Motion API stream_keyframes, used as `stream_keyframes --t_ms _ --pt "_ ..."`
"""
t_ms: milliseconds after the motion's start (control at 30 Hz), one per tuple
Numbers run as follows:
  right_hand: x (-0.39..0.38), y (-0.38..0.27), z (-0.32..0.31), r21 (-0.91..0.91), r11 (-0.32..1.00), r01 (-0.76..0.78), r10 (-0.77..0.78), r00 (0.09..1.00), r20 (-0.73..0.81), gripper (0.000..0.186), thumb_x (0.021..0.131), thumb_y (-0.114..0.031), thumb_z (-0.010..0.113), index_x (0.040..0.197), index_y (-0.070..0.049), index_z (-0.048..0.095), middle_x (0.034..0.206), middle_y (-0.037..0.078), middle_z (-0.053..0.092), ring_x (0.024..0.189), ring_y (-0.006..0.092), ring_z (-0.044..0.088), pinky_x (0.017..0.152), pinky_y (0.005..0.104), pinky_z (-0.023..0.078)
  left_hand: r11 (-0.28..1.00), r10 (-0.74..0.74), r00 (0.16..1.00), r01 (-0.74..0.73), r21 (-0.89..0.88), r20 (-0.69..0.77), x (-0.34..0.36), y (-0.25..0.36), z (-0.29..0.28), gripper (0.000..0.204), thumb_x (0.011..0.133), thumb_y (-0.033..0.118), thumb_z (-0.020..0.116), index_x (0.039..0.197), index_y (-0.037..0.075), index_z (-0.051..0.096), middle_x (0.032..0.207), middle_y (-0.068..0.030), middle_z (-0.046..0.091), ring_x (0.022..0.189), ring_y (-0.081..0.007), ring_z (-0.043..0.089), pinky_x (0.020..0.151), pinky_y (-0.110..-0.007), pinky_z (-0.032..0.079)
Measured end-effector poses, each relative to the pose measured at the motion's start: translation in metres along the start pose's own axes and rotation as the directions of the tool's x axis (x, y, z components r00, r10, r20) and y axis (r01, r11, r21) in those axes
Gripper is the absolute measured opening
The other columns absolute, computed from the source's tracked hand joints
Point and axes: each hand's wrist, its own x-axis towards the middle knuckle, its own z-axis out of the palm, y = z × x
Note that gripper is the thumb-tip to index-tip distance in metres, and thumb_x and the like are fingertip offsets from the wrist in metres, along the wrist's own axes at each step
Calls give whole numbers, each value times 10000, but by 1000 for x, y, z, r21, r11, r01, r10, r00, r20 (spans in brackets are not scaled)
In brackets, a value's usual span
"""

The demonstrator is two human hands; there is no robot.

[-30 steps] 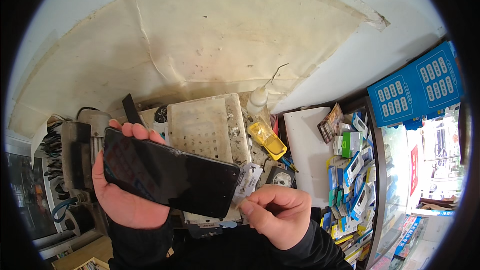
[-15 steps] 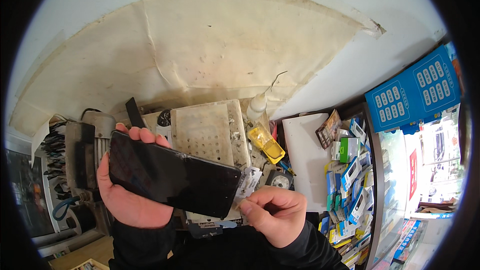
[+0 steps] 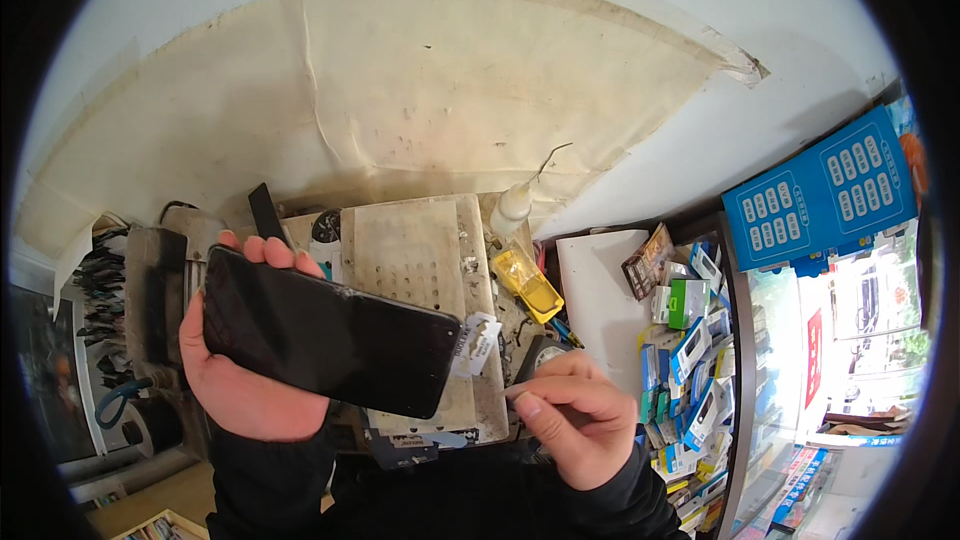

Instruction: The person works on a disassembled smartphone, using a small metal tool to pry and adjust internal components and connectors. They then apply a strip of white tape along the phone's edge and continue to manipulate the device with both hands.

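My left hand point(image 3: 255, 395) grips a black smartphone point(image 3: 330, 330) from beneath, its dark glass facing up and its right end tilted down toward me. Fine damage marks show along the phone's upper edge. A thin silver razor blade point(image 3: 477, 344) sticks out at the phone's right end; how far it reaches under or into the edge is hidden. Apart from the phone and blade, my right hand point(image 3: 580, 418) is closed with thumb and forefinger pressed together. Whatever lies in that pinch is too small to make out.
Under the phone lies a worn beige perforated plate point(image 3: 430, 230). Behind it stand a white bottle with a bent needle tip point(image 3: 513, 208) and a yellow tool point(image 3: 527, 285). Several small boxed goods point(image 3: 690, 345) fill the right side. A wire spool point(image 3: 152, 427) sits left.
My right hand has drawn away from the razor blade, to the right. The phone and the blade have shifted slightly left and up together, still with my left hand holding the phone.
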Motion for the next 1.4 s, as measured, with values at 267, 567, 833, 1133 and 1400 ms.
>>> stream_keyframes --t_ms 267,567,833,1133,1400 --pt "-18 30 14 30 942 -334 335 942 -25 305 911 -71 849 1185 23 754 874 46 723 716 77 655 658 211 514 1000 -1 999 1 6 40 -1 3 -3 486 1048 312 468 1431 31 569 1321 -144 674 1252 -322 633 1183 -516 415" --pt "-20 17 4 -167 976 -139 156 983 93 245 1052 -37 639 1250 86 715 1062 155 788 763 116 694 670 231 562 1000 -9 999 10 -24 34 -6 6 1 484 1034 321 477 1409 31 572 1305 -156 678 1239 -325 631 1178 -520 412" --pt "-2 -19 -8 178 949 -260 252 966 63 296 1067 -160 621 1265 55 665 982 167 772 711 129 676 590 229 524 998 -46 995 43 -36 -89 -15 -4 21 473 1021 349 445 1351 42 590 1201 -137 687 1148 -322 638 1110 -519 454" --pt "4 -22 14 342 923 -174 160 985 68 56 1004 19 669 962 39 699 810 97 730 620 98 636 556 230 484 999 -50 989 50 -8 -142 -20 -12 38 451 1025 358 459 1331 57 596 1134 -122 692 1073 -303 652 1055 -511 473" --pt "4 -19 11 269 962 -46 39 999 29 99 974 43 664 886 49 710 757 94 698 580 99 605 539 229 451 996 -90 987 92 4 -132 -20 -19 37 400 1032 336 455 1297 71 596 1087 -113 700 1030 -294 662 1007 -516 487"
